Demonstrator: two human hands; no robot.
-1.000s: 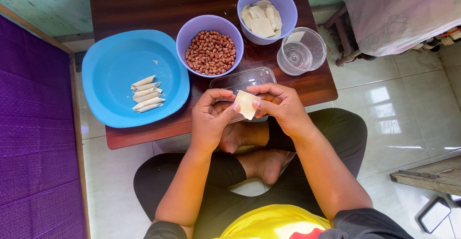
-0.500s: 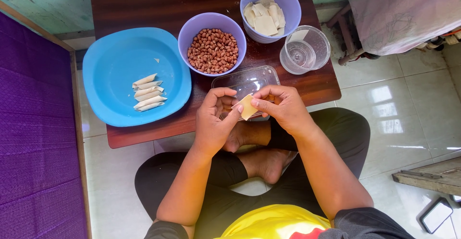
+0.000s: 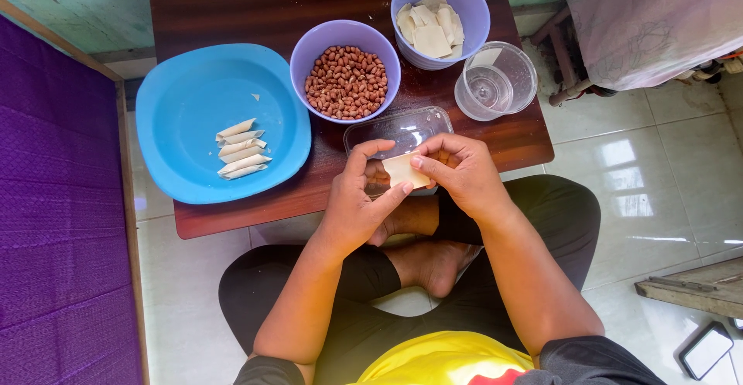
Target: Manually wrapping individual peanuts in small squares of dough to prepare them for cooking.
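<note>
While we hold the pale dough square (image 3: 405, 171) over the near edge of the bench (image 3: 232, 6), both hands are pinched on it: our left hand (image 3: 357, 199) cups it from below, our right hand (image 3: 463, 174) grips its right side with fingertips. To roll it well, we judge, we should keep the edges even and the pressure light, working above the clear tray (image 3: 396, 133). Finished rolls (image 3: 241, 149) lie on the blue plate (image 3: 186, 91), beside the bowl of peanuts (image 3: 345, 82).
</note>
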